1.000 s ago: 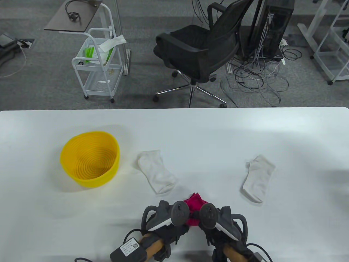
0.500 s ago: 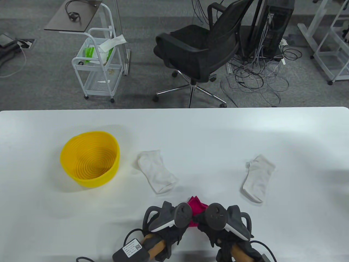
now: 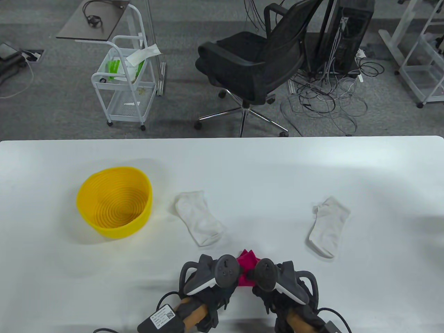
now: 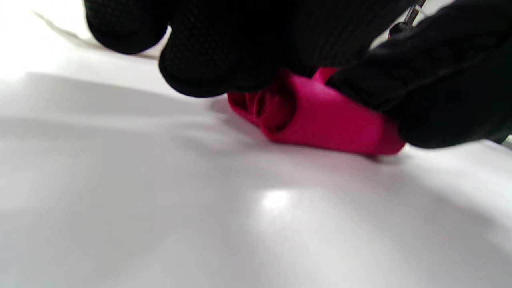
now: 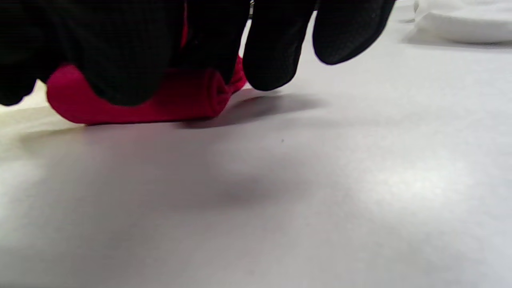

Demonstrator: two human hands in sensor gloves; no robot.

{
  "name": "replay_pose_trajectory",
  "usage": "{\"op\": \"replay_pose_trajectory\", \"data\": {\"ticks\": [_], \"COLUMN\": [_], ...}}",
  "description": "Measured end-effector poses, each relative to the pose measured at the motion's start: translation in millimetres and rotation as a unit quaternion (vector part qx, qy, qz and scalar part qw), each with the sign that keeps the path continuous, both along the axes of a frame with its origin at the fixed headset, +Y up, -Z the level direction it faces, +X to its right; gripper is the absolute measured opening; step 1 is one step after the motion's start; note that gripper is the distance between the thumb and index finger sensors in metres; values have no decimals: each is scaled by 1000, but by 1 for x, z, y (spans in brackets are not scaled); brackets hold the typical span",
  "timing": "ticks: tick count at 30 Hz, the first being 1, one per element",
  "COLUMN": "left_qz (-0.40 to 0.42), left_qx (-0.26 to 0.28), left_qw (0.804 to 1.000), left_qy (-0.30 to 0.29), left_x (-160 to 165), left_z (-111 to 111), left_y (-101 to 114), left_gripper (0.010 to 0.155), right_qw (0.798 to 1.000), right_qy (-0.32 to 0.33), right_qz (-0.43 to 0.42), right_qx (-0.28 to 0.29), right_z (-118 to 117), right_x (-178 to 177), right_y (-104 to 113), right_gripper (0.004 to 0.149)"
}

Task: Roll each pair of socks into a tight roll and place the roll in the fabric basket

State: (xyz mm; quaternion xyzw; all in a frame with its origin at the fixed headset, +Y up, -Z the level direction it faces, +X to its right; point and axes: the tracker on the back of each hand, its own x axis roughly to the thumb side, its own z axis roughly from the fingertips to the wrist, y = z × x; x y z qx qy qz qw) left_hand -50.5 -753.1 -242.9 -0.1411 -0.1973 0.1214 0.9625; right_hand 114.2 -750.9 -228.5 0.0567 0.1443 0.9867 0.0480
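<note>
A magenta sock pair (image 3: 247, 264) lies near the table's front edge, partly rolled into a short tube (image 4: 320, 116). My left hand (image 3: 226, 277) grips the roll's left end with curled fingers (image 4: 224, 48). My right hand (image 3: 263, 276) curls over its right end (image 5: 172, 102), two fingers (image 5: 276, 44) hanging free beside it. The trackers hide most of the roll from above; only a loose tip pokes out beyond them. The yellow woven basket (image 3: 118, 230) stands empty at the left.
Two white socks lie flat and apart: one (image 3: 201, 218) just beyond my left hand, right of the basket, the other (image 3: 327, 227) beyond my right hand, also seen in the right wrist view (image 5: 464, 24). A black office chair (image 3: 256, 66) stands behind the table.
The right hand, which had drifted right and toward me, has come back in against the left. Both hands sit slightly farther forward, and less of the magenta tip shows.
</note>
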Motion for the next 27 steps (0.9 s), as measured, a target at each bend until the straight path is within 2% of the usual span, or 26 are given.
{"op": "replay_pose_trajectory", "data": {"ticks": [3,6,10,16,20,22,25,27], "left_qz": [-21,-52,-46,-47,-50,-46,-32,-18], "left_qx": [-6,19,37,32,13,8,0,34], "left_qw": [1000,998,998,998,999,999,999,999], "left_qy": [-3,-1,6,-1,-6,-3,4,21], "left_x": [2,7,10,12,12,11,8,3], "left_z": [-1,0,0,1,1,1,-1,-2], "left_y": [-7,-9,-9,-9,-9,-10,-6,6], "left_gripper": [57,60,50,47,47,48,49,50], "right_qw": [1000,1000,1000,997,999,1000,1000,1000], "right_qy": [-4,-9,-5,7,29,26,17,16], "right_qz": [7,4,-9,-41,-19,-9,-1,21], "right_qx": [5,8,18,58,41,5,-6,-4], "right_z": [0,0,1,4,6,4,2,1], "right_x": [-2,-2,2,6,-1,-1,1,0], "right_y": [-2,-2,2,14,13,7,0,-4], "right_gripper": [52,48,46,42,47,52,57,59]}}
